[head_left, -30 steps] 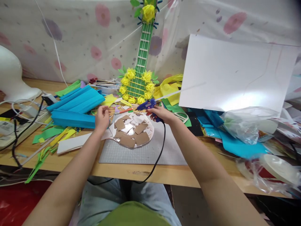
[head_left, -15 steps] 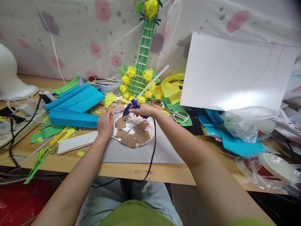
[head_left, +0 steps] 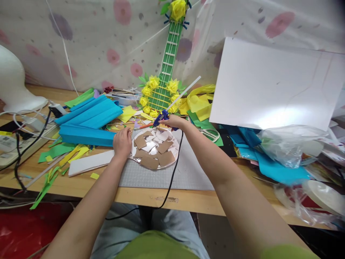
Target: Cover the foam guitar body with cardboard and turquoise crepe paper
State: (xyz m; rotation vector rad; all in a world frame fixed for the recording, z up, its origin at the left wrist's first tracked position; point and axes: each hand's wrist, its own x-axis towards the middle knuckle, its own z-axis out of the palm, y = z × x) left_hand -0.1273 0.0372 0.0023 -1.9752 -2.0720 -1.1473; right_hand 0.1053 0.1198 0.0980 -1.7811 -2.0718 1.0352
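Observation:
My right hand (head_left: 174, 122) is wrapped round a blue glue gun (head_left: 161, 118), with a long white glue stick (head_left: 185, 91) poking out of its back. The gun's nozzle is over the far edge of a round white piece (head_left: 151, 146) covered with torn brown cardboard and white scraps. At the left edge of that piece rests my left hand (head_left: 122, 142), fingers curled together; what they pinch is hidden. Under the round piece lies a grey cutting mat (head_left: 151, 180). The gun's black cord (head_left: 172, 176) runs down across the mat and over the table edge.
Behind stands a green paper guitar (head_left: 167, 68) with yellow flowers. Blue folded paper (head_left: 86, 135) and a white strip (head_left: 90, 163) lie left, near a power strip (head_left: 32, 144). To the right are scissors (head_left: 211, 135), a white board (head_left: 275, 86) and plastic-wrapped tape (head_left: 320, 198).
My right hand has drawn the glue gun up and to the right, away from the cardboard pieces. My left hand stays at the round piece's edge. The view has shifted slightly.

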